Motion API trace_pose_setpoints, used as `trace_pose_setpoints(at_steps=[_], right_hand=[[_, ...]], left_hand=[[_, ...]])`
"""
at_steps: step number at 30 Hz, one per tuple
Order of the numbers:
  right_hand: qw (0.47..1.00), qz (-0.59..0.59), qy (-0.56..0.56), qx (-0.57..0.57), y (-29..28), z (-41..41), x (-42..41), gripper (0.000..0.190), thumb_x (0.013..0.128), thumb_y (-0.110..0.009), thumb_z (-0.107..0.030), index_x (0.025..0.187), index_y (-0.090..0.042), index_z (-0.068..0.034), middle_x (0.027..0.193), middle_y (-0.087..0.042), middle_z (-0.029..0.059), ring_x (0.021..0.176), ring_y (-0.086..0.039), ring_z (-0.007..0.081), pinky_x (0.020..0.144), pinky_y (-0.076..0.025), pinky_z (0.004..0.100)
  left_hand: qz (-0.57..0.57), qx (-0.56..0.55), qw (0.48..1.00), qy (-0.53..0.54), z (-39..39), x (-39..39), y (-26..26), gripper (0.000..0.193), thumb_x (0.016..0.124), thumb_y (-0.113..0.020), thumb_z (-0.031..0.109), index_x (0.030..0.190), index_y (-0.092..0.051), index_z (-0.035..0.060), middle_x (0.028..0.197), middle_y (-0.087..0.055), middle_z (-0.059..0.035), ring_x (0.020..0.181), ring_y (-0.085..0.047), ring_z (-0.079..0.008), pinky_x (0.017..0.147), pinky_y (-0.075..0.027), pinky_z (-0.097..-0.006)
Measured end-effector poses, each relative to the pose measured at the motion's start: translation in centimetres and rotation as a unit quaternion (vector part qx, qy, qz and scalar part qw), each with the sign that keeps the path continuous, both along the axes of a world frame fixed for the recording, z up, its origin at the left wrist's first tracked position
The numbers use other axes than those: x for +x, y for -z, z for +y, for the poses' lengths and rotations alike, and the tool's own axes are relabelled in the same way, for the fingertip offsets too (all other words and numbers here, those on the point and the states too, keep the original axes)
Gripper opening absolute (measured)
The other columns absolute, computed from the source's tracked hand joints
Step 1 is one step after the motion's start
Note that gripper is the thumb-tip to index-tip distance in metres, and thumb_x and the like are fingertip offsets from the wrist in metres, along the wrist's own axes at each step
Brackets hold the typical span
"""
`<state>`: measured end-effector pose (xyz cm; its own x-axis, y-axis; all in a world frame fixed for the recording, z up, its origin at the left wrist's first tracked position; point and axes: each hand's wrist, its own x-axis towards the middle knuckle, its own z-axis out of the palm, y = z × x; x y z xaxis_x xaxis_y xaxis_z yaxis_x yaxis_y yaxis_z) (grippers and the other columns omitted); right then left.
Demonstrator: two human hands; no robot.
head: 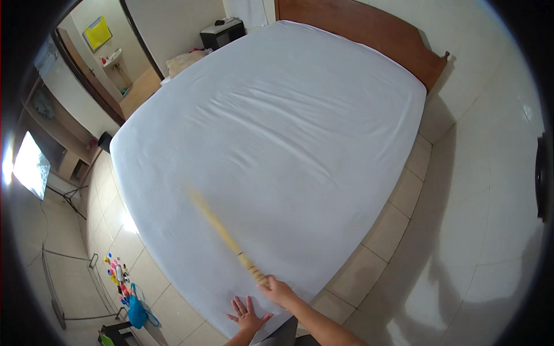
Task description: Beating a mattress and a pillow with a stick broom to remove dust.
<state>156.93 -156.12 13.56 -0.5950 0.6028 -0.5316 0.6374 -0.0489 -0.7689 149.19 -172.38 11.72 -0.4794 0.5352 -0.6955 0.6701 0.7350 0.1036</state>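
My right hand [279, 292] grips the bound handle of a thin, straw-coloured bundled-stick broom [225, 233]. Dark bands ring the broom near the grip, and its far end is blurred. It points away to the upper left, over a bed mattress covered with a white fitted sheet [181, 147]. Whether its tip touches the sheet cannot be told. Flat on the sheet near the bed's closest corner rests my left hand [247, 315], fingers spread. Wrinkles run across the sheet's middle and far part.
A wooden headboard [359, 26] stands at the far end, against a tiled wall [480, 181]. Along the left lie small colourful items [117, 274] and a blue bag [136, 312] on the floor. A lit softbox lamp [31, 165] stands beyond, near an open doorway [134, 65].
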Motion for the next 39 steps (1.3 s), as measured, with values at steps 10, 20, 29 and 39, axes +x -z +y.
trace_pose_setpoints(at_steps=[10, 20, 29, 39], right_hand=[[0.807, -0.096, 0.583, -0.012, 2.6, 19.8, 23.7, 0.023, 0.087, -0.045, -0.024, 0.098, -0.048, -0.004, 0.063, -0.050, 0.0064, 0.049, -0.049, 0.0182, 0.041, -0.041, 0.0329], [0.971, 0.021, -0.173, 0.161, 1.0, 22.4, -7.2, 0.050, 0.086, -0.045, -0.027, 0.133, -0.030, -0.018, 0.110, -0.053, 0.0193, 0.093, -0.054, 0.0370, 0.081, -0.043, 0.0441], [0.943, -0.164, 0.275, 0.090, -1.9, 43.7, 9.0, 0.049, 0.089, -0.040, -0.024, 0.135, -0.023, -0.016, 0.083, -0.057, 0.0177, 0.059, -0.056, 0.0256, 0.051, -0.046, 0.0355], [0.973, 0.050, -0.189, 0.126, -2.3, 43.3, -11.9, 0.047, 0.086, -0.045, -0.025, 0.131, -0.035, -0.017, 0.105, -0.055, 0.0182, 0.091, -0.055, 0.0334, 0.079, -0.044, 0.0415]], left_hand=[[-0.062, -0.020, 0.995, -0.071, -0.2, 0.5, -2.9, 0.120, 0.053, -0.058, 0.075, 0.140, -0.004, 0.0103, 0.140, 0.020, -0.0236, 0.129, 0.022, -0.0378, 0.089, 0.007, -0.0708], [-0.034, 0.081, 0.965, -0.246, 18.7, 4.1, -3.9, 0.122, 0.051, -0.068, 0.066, 0.140, -0.002, 0.0178, 0.140, 0.022, -0.0218, 0.127, 0.023, -0.0405, 0.088, 0.004, -0.0714], [0.034, -0.022, 0.963, -0.265, 16.8, 8.8, 1.6, 0.119, 0.054, -0.070, 0.062, 0.140, 0.002, 0.0231, 0.141, 0.020, -0.0207, 0.130, 0.013, -0.0419, 0.087, -0.012, -0.0741], [0.072, -0.081, 0.973, -0.202, 14.1, 9.9, 4.9, 0.117, 0.059, -0.064, 0.065, 0.139, 0.006, 0.0150, 0.140, 0.020, -0.0223, 0.131, 0.006, -0.0413, 0.094, -0.020, -0.0641]])
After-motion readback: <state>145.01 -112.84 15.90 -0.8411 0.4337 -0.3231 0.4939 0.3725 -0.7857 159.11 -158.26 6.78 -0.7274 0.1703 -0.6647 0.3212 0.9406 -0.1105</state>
